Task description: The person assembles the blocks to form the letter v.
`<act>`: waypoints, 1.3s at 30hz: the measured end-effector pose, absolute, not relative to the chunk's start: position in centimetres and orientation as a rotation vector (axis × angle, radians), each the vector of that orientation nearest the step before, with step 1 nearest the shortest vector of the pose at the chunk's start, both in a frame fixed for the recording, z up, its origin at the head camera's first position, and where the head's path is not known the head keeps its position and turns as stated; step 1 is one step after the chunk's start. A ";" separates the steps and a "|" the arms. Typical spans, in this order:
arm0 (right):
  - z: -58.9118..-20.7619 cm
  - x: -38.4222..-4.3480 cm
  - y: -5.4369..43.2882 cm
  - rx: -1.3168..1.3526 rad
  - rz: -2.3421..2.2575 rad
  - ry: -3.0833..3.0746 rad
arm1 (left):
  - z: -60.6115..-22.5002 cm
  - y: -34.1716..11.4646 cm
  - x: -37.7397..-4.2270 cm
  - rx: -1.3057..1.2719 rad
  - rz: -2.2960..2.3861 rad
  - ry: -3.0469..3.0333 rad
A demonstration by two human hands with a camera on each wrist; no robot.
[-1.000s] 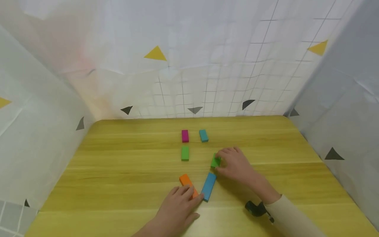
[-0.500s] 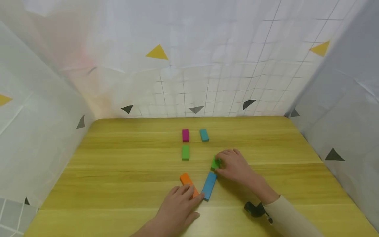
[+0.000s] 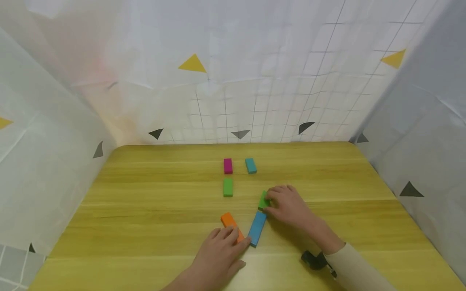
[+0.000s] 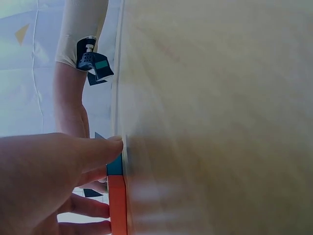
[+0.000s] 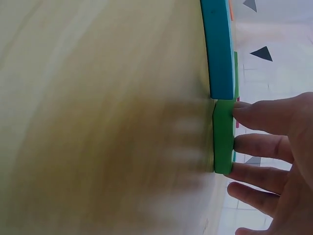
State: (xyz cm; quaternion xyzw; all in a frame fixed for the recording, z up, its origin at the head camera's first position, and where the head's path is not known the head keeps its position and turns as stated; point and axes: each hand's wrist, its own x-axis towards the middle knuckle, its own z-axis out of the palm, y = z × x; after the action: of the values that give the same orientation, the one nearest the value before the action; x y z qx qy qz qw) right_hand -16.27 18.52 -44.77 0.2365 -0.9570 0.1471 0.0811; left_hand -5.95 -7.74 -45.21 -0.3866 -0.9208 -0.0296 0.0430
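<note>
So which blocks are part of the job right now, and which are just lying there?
Likely in the job:
orange block, left hand touching it
near green block, right hand holding it
blue block, end to end with that green one

Apparently just lying there, untouched:
magenta block
teal block
far green block
</note>
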 end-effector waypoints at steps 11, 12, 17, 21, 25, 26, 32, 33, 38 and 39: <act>-45.1 -15.5 18.5 0.740 0.441 -2.817 | -45.4 -7.8 -5.9 -1.176 -0.081 -2.792; -45.1 -15.5 18.4 0.740 0.444 -2.817 | -45.4 -7.8 -5.9 -1.176 -0.078 -2.788; -44.9 -15.3 18.3 0.739 0.455 -2.827 | -45.2 -7.7 -6.0 -1.180 -0.063 -2.777; -44.9 -15.4 18.3 0.734 0.461 -2.840 | -45.2 -7.7 -6.1 -1.182 -0.049 -2.784; -45.0 -15.6 18.3 0.734 0.478 -2.849 | -45.2 -7.8 -6.2 -1.184 -0.038 -2.798; -45.0 -15.6 18.3 0.736 0.482 -2.850 | -45.2 -7.8 -6.2 -1.186 -0.036 -2.797; -45.1 -15.7 18.4 0.751 0.469 -2.850 | -45.2 -7.8 -6.2 -1.190 -0.031 -2.787; -45.1 -15.7 18.4 0.752 0.468 -2.851 | -45.2 -7.8 -6.2 -1.188 -0.031 -2.784; -44.9 -15.8 18.3 0.767 0.477 -2.844 | -45.3 -7.7 -6.1 -1.179 -0.034 -2.789; -44.9 -15.8 18.3 0.770 0.480 -2.841 | -45.3 -7.7 -6.1 -1.178 -0.039 -2.792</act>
State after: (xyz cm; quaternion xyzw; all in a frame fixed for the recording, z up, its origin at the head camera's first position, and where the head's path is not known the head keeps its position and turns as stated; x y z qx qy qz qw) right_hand -15.84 18.34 -44.87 0.2574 -0.9496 0.1603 0.0794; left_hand -6.13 -7.73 -45.26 -0.3881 -0.9199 -0.0129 0.0556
